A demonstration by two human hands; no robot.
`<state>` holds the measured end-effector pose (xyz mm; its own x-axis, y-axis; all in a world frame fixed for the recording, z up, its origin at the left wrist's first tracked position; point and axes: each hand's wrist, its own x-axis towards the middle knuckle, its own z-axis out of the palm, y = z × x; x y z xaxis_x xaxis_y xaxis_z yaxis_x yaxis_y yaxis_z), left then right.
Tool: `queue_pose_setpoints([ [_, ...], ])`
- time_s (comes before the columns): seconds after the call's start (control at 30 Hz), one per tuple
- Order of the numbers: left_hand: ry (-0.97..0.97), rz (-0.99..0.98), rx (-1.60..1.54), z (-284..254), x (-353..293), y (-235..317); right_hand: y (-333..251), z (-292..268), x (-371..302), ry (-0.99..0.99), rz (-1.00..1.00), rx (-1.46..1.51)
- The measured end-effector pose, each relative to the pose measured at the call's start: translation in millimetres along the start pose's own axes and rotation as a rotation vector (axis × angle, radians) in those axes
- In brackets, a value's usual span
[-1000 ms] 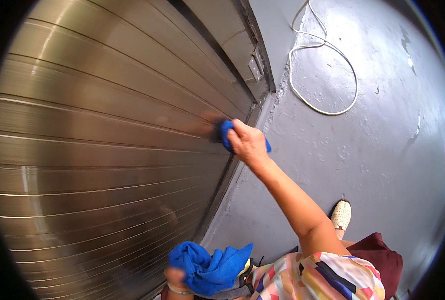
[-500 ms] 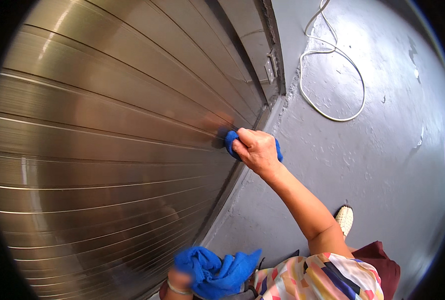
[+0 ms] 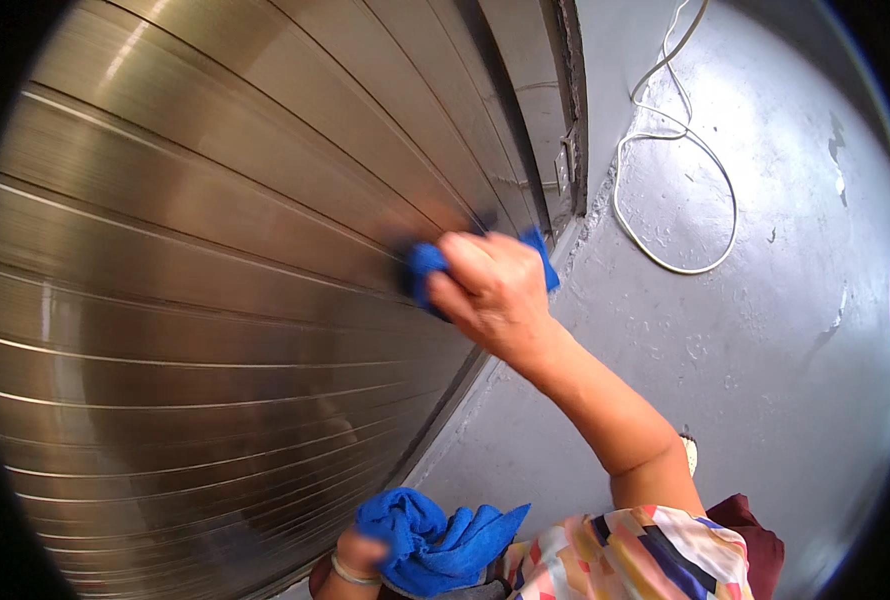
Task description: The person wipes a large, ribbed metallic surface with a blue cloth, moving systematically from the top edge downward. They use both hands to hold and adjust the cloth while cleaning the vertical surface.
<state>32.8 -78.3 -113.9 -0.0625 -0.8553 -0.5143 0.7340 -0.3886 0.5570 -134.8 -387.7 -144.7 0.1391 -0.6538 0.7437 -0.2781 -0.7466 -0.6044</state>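
Note:
My right hand [image 3: 500, 290] is closed around a blue cloth [image 3: 425, 272], whose ends stick out on both sides of the fist. It presses against a shiny metal door [image 3: 215, 250] with long grooves, close to the door's edge. At the lower middle, my left hand [image 3: 360, 548] is closed on a second, larger blue cloth [image 3: 445, 545] that hangs in folds near my body. Some of the left hand's fingers are hidden behind this cloth and blurred.
A grey painted floor [image 3: 665, 350] spreads to the right of the door. On it lies a loop of white cable [image 3: 733, 215]. A door frame with a small metal plate [image 3: 563, 165] stands at the upper middle. Part of a light shoe [image 3: 689, 455] shows beside my right arm.
My right hand has moved slightly left with its cloth along the metal door. The view has shifted a little. My left hand keeps holding the other cloth.

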Motion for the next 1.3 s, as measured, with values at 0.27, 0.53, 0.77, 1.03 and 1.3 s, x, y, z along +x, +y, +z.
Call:
queue_pose_setpoints([
  [0.27,-0.073,-0.116,0.017,-13.0,-32.0,-7.8,51.4,4.3,-72.1,-0.101,0.144,-0.072],
  [0.53,-0.038,0.123,0.293,-18.1,-5.7,-5.3,-42.9,-17.5,81.3,0.217,-0.142,0.087],
  [0.77,-0.173,0.05,0.149,19.5,-2.2,-10.8,61.3,15.1,-112.0,-0.174,0.377,-0.137],
  [1.03,0.011,-0.086,0.118,21.6,-9.2,-7.8,25.3,12.2,-90.1,-0.094,0.125,-0.026],
  [1.3,0.001,0.004,0.09,19.7,-36.4,-7.6,-22.6,-4.9,-3.6,0.081,-0.053,-0.007],
])
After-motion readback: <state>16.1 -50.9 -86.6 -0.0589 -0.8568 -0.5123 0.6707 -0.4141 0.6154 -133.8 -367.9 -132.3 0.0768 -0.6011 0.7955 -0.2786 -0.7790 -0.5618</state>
